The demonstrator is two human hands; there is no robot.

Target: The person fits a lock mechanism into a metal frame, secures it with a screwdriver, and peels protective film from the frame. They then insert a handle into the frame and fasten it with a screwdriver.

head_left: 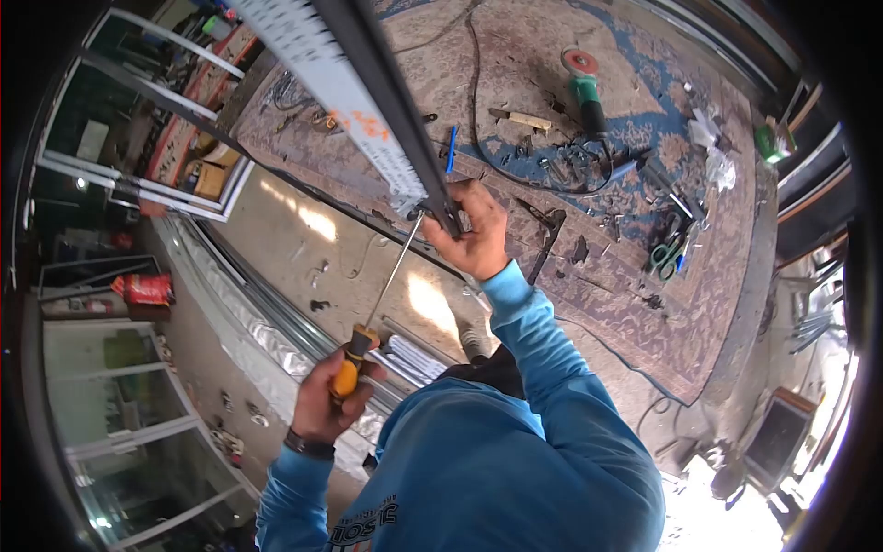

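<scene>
My left hand (329, 397), with a dark band at its wrist, is closed around the yellow and black handle of a screwdriver (357, 351). The thin shaft slants up and its tip meets the near end of a long frame profile (368, 115). This profile has a black side and a pale, printed side with orange marks. My right hand (476, 230) grips the black side close to that end, fingers wrapped around it. Whether a screw sits at the tip is too small to tell.
A patterned carpet (644, 304) bears a green angle grinder (586, 92), its cord, green-handled scissors (666, 258), a wooden-handled tool (521, 119) and scattered small parts. Glazed frames (138, 442) stand at left. Long metal profiles (258, 294) lie beside the carpet.
</scene>
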